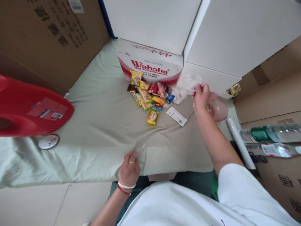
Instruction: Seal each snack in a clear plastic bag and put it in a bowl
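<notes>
My right hand (201,94) is closed on the edge of a crumpled clear plastic bag (181,92), beside a loose pile of wrapped snacks (147,95). A yellow snack packet (152,118) lies at the front of that pile, and a white packet with a barcode (176,116) is to its right. My left hand (129,168) rests closed at the front of the pale green cloth (98,125). Creases in the cloth run toward its fingertips, but whether anything is pinched there is hidden. Partly behind my right wrist sits a translucent pink container (218,106).
A Wahaha water carton (150,64) stands behind the snacks, under white boxes (152,18). To the left are a cardboard box (51,37), a red plastic jug (35,108) and a round lid-like disc (49,142). Plastic bottles (272,133) and a white tube (241,144) lie right.
</notes>
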A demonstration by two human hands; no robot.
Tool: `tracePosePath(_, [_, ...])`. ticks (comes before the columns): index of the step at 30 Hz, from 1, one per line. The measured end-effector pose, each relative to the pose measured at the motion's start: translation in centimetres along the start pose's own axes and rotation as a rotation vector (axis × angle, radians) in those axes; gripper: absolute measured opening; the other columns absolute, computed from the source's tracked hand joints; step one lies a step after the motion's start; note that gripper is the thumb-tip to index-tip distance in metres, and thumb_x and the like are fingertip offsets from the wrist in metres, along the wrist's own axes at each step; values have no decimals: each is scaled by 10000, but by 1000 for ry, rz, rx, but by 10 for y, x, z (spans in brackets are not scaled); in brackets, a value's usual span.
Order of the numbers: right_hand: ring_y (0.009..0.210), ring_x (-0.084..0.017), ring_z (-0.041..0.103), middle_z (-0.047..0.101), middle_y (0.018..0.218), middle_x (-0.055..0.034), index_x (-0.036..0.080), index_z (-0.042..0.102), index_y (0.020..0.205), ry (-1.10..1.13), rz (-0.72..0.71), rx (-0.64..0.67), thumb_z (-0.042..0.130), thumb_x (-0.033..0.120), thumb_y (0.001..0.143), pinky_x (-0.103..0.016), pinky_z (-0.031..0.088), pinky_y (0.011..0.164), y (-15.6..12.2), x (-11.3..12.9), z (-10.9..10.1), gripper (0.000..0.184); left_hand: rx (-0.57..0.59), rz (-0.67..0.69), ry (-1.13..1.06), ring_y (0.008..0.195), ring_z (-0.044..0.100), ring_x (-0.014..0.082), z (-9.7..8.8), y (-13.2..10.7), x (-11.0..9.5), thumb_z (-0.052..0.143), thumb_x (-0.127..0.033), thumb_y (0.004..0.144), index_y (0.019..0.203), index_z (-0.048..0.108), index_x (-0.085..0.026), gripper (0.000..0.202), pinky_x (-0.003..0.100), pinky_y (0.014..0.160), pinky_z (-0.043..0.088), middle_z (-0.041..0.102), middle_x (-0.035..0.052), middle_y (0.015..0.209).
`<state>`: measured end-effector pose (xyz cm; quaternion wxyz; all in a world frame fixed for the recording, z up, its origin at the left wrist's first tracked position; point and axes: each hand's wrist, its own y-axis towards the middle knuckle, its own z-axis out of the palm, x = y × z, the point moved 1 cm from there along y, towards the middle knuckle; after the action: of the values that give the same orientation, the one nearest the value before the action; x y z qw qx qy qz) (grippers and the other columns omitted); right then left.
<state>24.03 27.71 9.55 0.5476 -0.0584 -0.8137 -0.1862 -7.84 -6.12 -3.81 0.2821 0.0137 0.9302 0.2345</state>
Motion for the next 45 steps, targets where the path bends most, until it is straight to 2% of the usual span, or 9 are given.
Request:
tracePosePath(4, [534, -75, 498, 607, 741, 47, 245, 531, 862, 516, 365, -39, 779, 397, 776, -156, 344, 422, -89, 1, -29, 303, -23, -43, -118, 889, 714, 184, -7, 7, 1, 477, -53, 899, 1088, 673, -216, 317, 297, 799, 603, 666, 97, 1082])
tracePosePath(9, [494, -80, 490, 644, 731, 36, 251, 590, 813, 705, 560, 23, 864, 380, 711, -164, 362, 378, -196, -5, -49, 319, 252, -235, -553, 790, 689, 178, -11, 32, -38, 549, -249, 962, 916, 685, -240, 144, 319, 732, 592, 680, 44, 880])
tracePosePath(12, [625, -132, 628, 706, 825, -9, 251, 649, 799, 723, 536, 118, 851, 393, 757, -238, 539, 515, -246, -10, -50, 251, 502, -617, -957, 659, 665, 165, -4, 49, -81, 642, -503, 939, 922, 652, -231, 273, 289, 552, 547, 658, 26, 827])
tracePosePath(17, [844, -180, 706, 726, 1048, -46, 242, 713, 838, 555, 226, 401, 720, 385, 926, -334, 613, 776, -298, -7, -50, 169, 619, -1043, -1517, 961, 731, 231, 13, 74, -132, 840, -587, 790, 1199, 592, -254, 583, 391, 793, 630, 703, 69, 1164])
tracePosePath(22, [1161, -253, 679, 725, 1204, -92, 265, 753, 1069, 230, -169, 705, 669, 281, 969, -423, 537, 1039, -311, 3, -66, 131, 363, -1008, -1475, 980, 726, 222, 31, 72, -127, 928, -161, 579, 1263, 533, -272, 798, 363, 850, 592, 720, 15, 1085])
tracePosePath(30, [994, -217, 676, 685, 1188, -88, 275, 725, 1199, 176, 150, 424, 799, 465, 858, -319, 601, 758, -286, -11, -66, 397, 533, -887, -1460, 1209, 658, 248, 28, 53, -127, 949, -166, 555, 1308, 580, -283, 846, 473, 1054, 567, 613, 72, 1389])
tracePosePath(34, [566, -120, 538, 601, 711, 27, 230, 726, 959, 287, 384, 420, 799, 545, 816, -254, 479, 505, -264, -4, -57, 353, 423, -981, -1324, 921, 708, 173, 19, 57, -110, 976, -319, 562, 1136, 658, -231, 662, 330, 768, 622, 688, 59, 1216])
tracePosePath(38, [461, -51, 360, 510, 662, 80, 220, 657, 852, 434, 641, 286, 927, 573, 610, -194, 234, 369, -251, 0, -62, 506, 301, -987, -1127, 536, 554, 85, 13, 68, -76, 925, -508, 590, 838, 639, -174, 505, 195, 458, 376, 651, -11, 710])
tracePosePath(45, [467, -37, 332, 475, 659, 87, 223, 628, 805, 481, 698, 140, 956, 582, 557, -192, 180, 386, -263, -4, -70, 547, 64, -713, -774, 674, 579, 121, 4, 68, -59, 767, -483, 807, 907, 631, -209, 322, 245, 617, 490, 624, -7, 798])
